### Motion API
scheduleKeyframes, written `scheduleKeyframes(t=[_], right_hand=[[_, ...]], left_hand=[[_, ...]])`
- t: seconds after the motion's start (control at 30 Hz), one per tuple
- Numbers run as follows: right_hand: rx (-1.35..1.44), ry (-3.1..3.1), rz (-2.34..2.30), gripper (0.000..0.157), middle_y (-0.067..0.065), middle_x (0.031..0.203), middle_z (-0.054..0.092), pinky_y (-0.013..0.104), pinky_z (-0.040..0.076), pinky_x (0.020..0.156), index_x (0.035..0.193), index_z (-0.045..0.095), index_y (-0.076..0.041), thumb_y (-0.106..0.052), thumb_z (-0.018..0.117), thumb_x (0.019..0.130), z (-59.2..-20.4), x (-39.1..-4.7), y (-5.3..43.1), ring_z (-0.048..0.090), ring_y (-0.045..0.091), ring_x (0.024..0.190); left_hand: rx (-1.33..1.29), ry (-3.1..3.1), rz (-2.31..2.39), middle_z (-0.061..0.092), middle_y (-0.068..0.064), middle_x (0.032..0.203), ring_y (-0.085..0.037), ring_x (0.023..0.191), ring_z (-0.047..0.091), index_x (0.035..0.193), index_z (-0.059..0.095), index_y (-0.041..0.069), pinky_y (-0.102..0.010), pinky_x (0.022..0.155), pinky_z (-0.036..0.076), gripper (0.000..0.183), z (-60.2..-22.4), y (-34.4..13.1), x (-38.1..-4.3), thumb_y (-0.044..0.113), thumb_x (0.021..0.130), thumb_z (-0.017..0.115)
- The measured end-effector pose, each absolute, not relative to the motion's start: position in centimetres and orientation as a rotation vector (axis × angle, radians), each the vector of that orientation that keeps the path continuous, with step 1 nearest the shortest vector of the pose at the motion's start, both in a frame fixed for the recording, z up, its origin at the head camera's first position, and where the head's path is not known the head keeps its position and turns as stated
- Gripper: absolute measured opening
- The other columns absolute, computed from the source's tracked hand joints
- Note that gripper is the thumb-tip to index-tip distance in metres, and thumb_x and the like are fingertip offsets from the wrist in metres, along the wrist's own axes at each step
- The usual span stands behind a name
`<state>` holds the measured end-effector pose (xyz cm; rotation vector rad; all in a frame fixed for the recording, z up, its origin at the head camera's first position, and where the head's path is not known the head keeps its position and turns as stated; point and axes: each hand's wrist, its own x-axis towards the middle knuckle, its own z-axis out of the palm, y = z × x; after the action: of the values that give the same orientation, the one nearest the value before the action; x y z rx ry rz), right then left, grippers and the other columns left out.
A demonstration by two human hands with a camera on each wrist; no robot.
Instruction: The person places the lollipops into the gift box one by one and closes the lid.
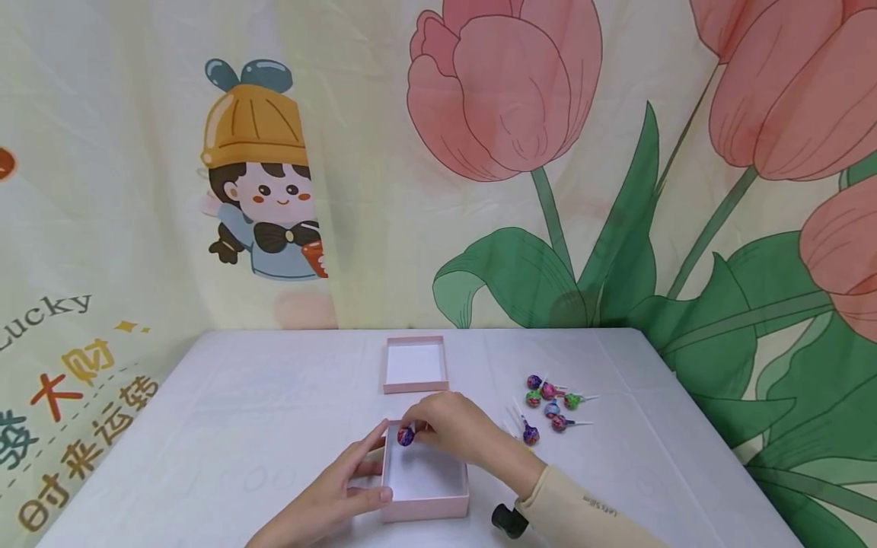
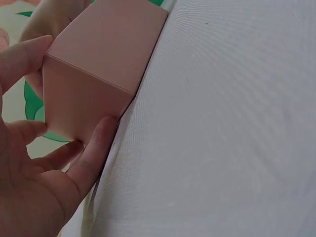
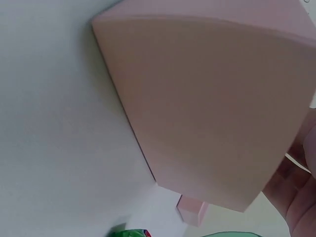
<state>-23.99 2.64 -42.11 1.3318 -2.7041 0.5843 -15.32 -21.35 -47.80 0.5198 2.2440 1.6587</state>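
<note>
An open pink box (image 1: 426, 508) with a white inside stands near the front of the table. My left hand (image 1: 340, 487) rests against its left wall, thumb near the front corner and fingers farther back. In the left wrist view those fingers (image 2: 94, 158) lie spread along the pink wall. My right hand (image 1: 452, 426) is over the box and pinches a lollipop, whose dark purple, red-marked wrapped head (image 1: 406, 436) hangs near the back left inside corner. The fingers hide most of its stick. The right wrist view shows mainly the box's outer wall (image 3: 207, 108).
A shallow pink lid (image 1: 416, 387) lies behind the box, white inside up. Several wrapped lollipops (image 1: 552, 409) lie loosely grouped to the right, one purple lollipop (image 1: 530, 434) close to the right forearm. A black object (image 1: 509, 521) shows under the right sleeve. A white cloth (image 1: 274, 396) covers the table.
</note>
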Motion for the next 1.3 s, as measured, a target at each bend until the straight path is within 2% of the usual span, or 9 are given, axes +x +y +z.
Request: scheduleKeyframes(t=[0.27,0.53,0.77,0.97,1.3], right_hand=[[1.255,-2.698,0.483,0.022,-0.010,0.100,0.080,0.014,0.054,0.084,0.112,0.083,-0.017,-0.011,0.084,0.092,-43.4,-23.3,2.0,0.071,0.001,0.090],[1.207,-2.642,0.400,0.021,-0.010,0.095,0.079,0.017,0.055,0.081,0.109,0.084,-0.019,-0.014,0.087,0.089,-44.4,-22.7,1.7,0.070,-0.001,0.087],[1.208,-2.596,0.387,0.022,-0.009,0.094,0.079,0.019,0.056,0.078,0.109,0.084,-0.019,-0.014,0.088,0.087,-44.9,-22.7,1.6,0.071,0.001,0.086],[1.217,-2.568,0.355,0.018,-0.011,0.092,0.078,0.019,0.055,0.073,0.103,0.084,-0.022,-0.015,0.088,0.087,-45.6,-22.9,1.3,0.071,0.001,0.085],[1.209,-2.617,0.388,0.019,-0.008,0.095,0.080,0.019,0.056,0.076,0.103,0.084,-0.018,-0.006,0.086,0.088,-46.0,-23.0,1.0,0.072,0.002,0.087]], left_hand=[[0.525,2.223,1.666,0.021,-0.027,0.171,-0.044,0.144,0.047,0.172,0.014,0.028,-0.025,0.098,0.052,0.086,-47.8,-21.5,-15.3,0.023,0.105,0.068],[0.541,2.210,1.685,0.020,-0.027,0.171,-0.044,0.144,0.047,0.173,0.013,0.024,-0.025,0.099,0.052,0.087,-48.0,-21.5,-15.4,0.021,0.105,0.068],[0.549,2.188,1.697,0.019,-0.027,0.172,-0.044,0.144,0.046,0.172,0.014,0.029,-0.026,0.100,0.052,0.086,-48.1,-21.6,-15.4,0.020,0.105,0.068],[0.547,2.199,1.689,0.021,-0.025,0.172,-0.043,0.145,0.046,0.172,0.014,0.027,-0.026,0.100,0.052,0.087,-48.0,-21.6,-15.4,0.020,0.105,0.068],[0.499,2.207,1.675,0.022,-0.021,0.173,-0.040,0.146,0.045,0.172,0.015,0.031,-0.025,0.099,0.051,0.087,-47.8,-21.5,-15.2,0.023,0.104,0.069]])
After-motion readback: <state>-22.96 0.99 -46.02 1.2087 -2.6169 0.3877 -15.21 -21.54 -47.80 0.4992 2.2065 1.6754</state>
